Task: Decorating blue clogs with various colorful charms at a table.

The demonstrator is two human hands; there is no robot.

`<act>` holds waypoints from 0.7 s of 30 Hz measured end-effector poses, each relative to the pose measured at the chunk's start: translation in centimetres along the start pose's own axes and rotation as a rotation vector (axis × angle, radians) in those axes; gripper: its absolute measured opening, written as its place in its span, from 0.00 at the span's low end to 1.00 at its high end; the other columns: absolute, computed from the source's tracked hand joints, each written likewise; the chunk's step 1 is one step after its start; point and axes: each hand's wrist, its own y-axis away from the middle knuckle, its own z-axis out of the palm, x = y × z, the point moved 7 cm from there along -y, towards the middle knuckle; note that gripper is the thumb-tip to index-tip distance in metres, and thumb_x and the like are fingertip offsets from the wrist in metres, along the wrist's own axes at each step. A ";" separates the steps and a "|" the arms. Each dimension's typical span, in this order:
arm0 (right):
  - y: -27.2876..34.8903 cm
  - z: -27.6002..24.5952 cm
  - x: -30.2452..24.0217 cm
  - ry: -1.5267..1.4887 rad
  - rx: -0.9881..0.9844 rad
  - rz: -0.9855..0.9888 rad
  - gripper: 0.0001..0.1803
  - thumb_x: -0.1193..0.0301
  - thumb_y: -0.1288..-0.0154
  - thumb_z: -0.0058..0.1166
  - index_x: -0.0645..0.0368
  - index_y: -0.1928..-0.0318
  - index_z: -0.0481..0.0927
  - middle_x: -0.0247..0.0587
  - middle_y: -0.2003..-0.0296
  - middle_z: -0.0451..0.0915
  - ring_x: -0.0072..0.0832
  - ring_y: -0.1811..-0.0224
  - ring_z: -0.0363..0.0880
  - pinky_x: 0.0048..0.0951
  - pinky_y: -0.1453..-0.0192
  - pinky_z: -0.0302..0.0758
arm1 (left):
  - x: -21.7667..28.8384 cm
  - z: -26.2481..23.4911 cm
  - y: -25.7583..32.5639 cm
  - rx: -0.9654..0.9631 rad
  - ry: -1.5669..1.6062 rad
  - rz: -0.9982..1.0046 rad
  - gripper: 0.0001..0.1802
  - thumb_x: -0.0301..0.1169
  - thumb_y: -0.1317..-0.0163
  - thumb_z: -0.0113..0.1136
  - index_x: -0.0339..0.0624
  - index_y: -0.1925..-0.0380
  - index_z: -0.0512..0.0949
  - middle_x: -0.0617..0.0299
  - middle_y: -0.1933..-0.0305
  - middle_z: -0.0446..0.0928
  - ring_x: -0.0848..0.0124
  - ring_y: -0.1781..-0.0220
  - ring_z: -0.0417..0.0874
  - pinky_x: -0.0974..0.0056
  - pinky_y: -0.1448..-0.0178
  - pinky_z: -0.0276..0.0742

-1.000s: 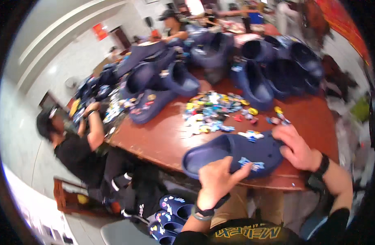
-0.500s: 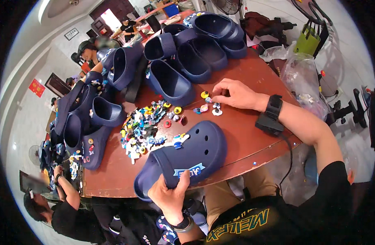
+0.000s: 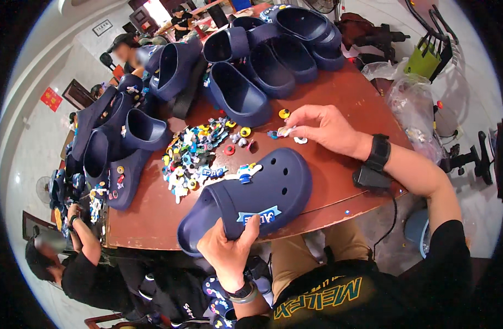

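Observation:
My left hand (image 3: 227, 251) grips a navy clog (image 3: 288, 200) by its heel-side rim, thumb lying on top near a blue banner-shaped shoe charm (image 3: 260, 215). A white, blue and yellow charm (image 3: 244, 174) also sits on the clog's upper, and several round holes there are bare. Over the table beyond the toe, my right hand (image 3: 329, 130) pinches a small pale shoe charm (image 3: 284, 131) between thumb and fingertips. A white charm (image 3: 300, 140) lies just under those fingers, and a yellow charm (image 3: 284, 113) rests beside them.
A heap of mixed charms (image 3: 192, 156) covers the brown table (image 3: 339, 164) left of the clog. Navy clogs (image 3: 237, 96) stand in rows along the far and left sides. Other people (image 3: 98, 274) sit at the left. A cable (image 3: 393, 219) hangs from my right wrist device.
My right hand has shifted slightly and its fingertips have closed on a small pale charm. The whole view has tilted a little; my left hand keeps its grip on the clog.

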 end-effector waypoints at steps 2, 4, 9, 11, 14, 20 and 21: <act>0.7 1.6 -1.7 0.110 -0.011 -0.239 0.03 0.77 0.36 0.60 0.62 0.62 0.83 0.33 0.63 0.83 0.19 0.56 0.79 0.25 0.48 0.75 | 0.4 -0.1 0.0 0.023 -0.011 0.045 0.15 0.34 0.55 0.77 0.36 0.75 0.81 0.56 0.82 0.78 0.70 0.83 0.78 0.67 0.73 0.72; 1.2 2.9 -2.5 0.162 -0.052 -0.349 0.04 0.78 0.38 0.61 0.61 0.62 0.83 0.36 0.62 0.84 0.23 0.57 0.80 0.26 0.48 0.76 | 0.4 -0.1 0.0 0.019 -0.010 0.042 0.15 0.35 0.55 0.77 0.36 0.75 0.81 0.55 0.82 0.78 0.68 0.83 0.78 0.66 0.74 0.72; 1.5 3.8 -2.9 0.272 -0.096 -0.499 0.07 0.80 0.41 0.63 0.59 0.62 0.84 0.38 0.62 0.84 0.29 0.56 0.81 0.29 0.47 0.76 | 0.4 -0.3 0.2 0.037 -0.012 0.037 0.15 0.36 0.55 0.77 0.37 0.76 0.81 0.55 0.82 0.78 0.66 0.84 0.77 0.65 0.74 0.72; 1.5 3.8 -3.3 0.300 -0.109 -0.499 0.07 0.79 0.42 0.63 0.58 0.62 0.84 0.38 0.62 0.83 0.30 0.55 0.81 0.30 0.47 0.75 | 0.7 -0.2 -0.1 0.029 -0.023 0.075 0.15 0.36 0.55 0.77 0.38 0.77 0.81 0.56 0.83 0.77 0.65 0.84 0.77 0.65 0.75 0.71; 1.7 4.1 -3.9 0.335 -0.135 -0.458 0.07 0.79 0.42 0.63 0.58 0.62 0.84 0.38 0.62 0.83 0.30 0.51 0.78 0.30 0.45 0.74 | 1.0 -0.4 -0.1 0.016 0.033 0.052 0.16 0.37 0.55 0.78 0.38 0.78 0.80 0.56 0.84 0.76 0.64 0.85 0.76 0.65 0.77 0.69; 1.0 3.9 -3.3 0.375 -0.142 -0.325 0.10 0.80 0.42 0.63 0.59 0.59 0.85 0.34 0.60 0.83 0.31 0.45 0.73 0.32 0.41 0.72 | 0.9 -0.3 -0.4 0.046 -0.012 0.138 0.20 0.41 0.56 0.78 0.39 0.82 0.77 0.56 0.86 0.72 0.61 0.86 0.73 0.62 0.79 0.66; 0.9 3.9 -3.2 0.439 -0.161 -0.377 0.11 0.80 0.42 0.62 0.59 0.57 0.85 0.34 0.60 0.83 0.31 0.45 0.72 0.33 0.41 0.71 | 0.7 -0.3 -0.4 0.048 -0.010 0.134 0.20 0.41 0.56 0.78 0.39 0.82 0.77 0.56 0.86 0.72 0.61 0.86 0.73 0.62 0.79 0.66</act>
